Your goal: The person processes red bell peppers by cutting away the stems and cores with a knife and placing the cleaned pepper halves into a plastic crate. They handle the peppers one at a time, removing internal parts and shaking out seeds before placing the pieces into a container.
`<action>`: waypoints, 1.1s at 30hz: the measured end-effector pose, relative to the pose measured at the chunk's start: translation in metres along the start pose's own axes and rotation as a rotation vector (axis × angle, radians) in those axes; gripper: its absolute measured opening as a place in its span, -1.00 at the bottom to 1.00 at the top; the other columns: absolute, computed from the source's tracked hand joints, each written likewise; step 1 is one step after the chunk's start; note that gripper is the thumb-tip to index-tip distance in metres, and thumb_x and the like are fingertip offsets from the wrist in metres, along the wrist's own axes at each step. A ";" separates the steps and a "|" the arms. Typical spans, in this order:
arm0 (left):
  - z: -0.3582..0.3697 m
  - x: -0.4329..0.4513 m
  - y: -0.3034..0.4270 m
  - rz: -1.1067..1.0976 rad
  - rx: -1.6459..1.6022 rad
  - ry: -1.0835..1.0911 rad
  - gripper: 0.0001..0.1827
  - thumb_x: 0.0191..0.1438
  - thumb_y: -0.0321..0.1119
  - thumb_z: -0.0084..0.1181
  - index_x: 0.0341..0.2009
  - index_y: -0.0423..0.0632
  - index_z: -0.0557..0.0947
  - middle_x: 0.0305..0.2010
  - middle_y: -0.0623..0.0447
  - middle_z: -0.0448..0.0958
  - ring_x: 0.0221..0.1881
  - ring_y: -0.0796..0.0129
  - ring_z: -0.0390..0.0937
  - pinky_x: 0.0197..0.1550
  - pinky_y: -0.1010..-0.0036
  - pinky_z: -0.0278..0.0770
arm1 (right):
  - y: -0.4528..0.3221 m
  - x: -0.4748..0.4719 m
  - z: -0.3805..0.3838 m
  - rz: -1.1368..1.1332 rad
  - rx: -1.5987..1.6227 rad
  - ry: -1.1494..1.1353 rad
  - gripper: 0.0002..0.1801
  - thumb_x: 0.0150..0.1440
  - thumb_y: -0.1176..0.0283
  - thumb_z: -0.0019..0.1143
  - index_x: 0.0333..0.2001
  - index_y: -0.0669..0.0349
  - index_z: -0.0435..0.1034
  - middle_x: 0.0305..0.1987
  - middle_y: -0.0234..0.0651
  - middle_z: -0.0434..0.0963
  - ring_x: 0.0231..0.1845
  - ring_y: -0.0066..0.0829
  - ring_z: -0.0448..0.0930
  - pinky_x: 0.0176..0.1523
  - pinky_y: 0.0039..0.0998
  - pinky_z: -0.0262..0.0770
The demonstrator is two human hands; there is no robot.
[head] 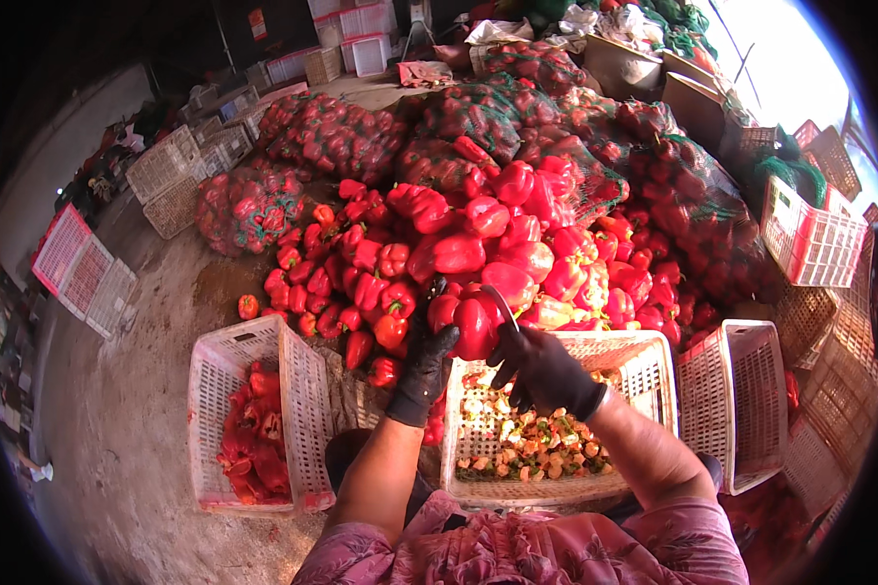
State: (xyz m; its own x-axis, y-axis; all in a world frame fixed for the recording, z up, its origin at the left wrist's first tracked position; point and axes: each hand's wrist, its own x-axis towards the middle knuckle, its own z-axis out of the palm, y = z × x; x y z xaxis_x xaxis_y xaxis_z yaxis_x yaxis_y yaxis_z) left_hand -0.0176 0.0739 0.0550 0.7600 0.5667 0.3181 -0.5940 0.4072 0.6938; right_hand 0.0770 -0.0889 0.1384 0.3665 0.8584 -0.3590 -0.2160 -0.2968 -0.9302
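My left hand [426, 358], in a dark glove, holds a large red bell pepper [470, 322] from its left side. On the pepper's right, my right hand [545, 369], gloved too, grips a knife with a curved blade [500, 306] that lies against the pepper's upper right. Below both hands stands a white plastic crate [556, 499] with cut pepper cores and green stems [549, 446] in it. Beyond the hands rises a heap of loose red bell peppers [388, 256]. To the left, another crate [304, 417] holds cut red pepper pieces [260, 439].
Green mesh sacks of red peppers [329, 135] lie behind the heap. An upright crate [757, 409] stands to the right, beside stacked crates [841, 387]. More crates stand at the left [84, 270] on the concrete floor [146, 409].
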 end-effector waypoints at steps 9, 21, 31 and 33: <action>0.006 -0.001 0.003 -0.004 0.059 0.000 -0.24 -0.03 -0.40 0.26 0.28 -0.08 0.25 0.29 0.06 0.26 0.30 0.34 0.19 0.35 0.37 0.11 | 0.015 -0.005 -0.005 -0.210 -0.067 0.125 -0.44 0.28 -0.07 -0.28 -0.19 0.27 0.37 -0.52 -0.31 0.50 -0.76 -0.56 0.44 -0.68 -0.54 0.34; -0.002 -0.009 -0.022 -0.032 0.083 -0.019 -0.36 0.18 -0.27 0.02 0.31 -0.10 0.17 0.35 0.04 0.17 0.36 0.31 0.11 0.38 0.33 0.04 | 0.064 0.001 0.016 -0.173 0.091 0.163 -0.43 0.23 -0.12 -0.16 -0.22 0.25 0.36 -0.59 -0.35 0.42 -0.75 -0.60 0.35 -0.69 -0.53 0.24; -0.019 -0.013 -0.055 -0.019 0.181 0.046 -0.50 0.22 -0.29 -0.01 0.25 0.04 0.28 0.29 0.04 0.22 0.27 0.30 0.23 0.27 0.33 0.24 | 0.052 -0.015 0.003 -0.269 -0.281 0.060 -0.47 0.28 -0.06 -0.28 -0.05 0.20 0.35 -0.61 -0.25 0.52 -0.77 -0.48 0.46 -0.70 -0.47 0.35; -0.011 -0.017 -0.053 -0.247 -0.218 0.145 -0.51 0.23 -0.23 -0.01 0.24 0.07 0.30 0.26 0.05 0.26 0.24 0.31 0.26 0.24 0.33 0.29 | 0.054 -0.016 0.008 -0.008 0.010 0.102 -0.43 0.28 -0.06 -0.27 0.08 0.19 0.28 -0.60 -0.25 0.52 -0.76 -0.51 0.47 -0.68 -0.49 0.38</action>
State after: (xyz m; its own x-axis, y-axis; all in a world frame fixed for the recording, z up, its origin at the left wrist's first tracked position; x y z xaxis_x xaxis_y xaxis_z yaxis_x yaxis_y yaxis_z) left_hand -0.0015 0.0508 0.0057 0.8517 0.5214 0.0523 -0.4513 0.6790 0.5791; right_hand 0.0517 -0.1154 0.0947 0.4583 0.8136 -0.3577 -0.2212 -0.2855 -0.9325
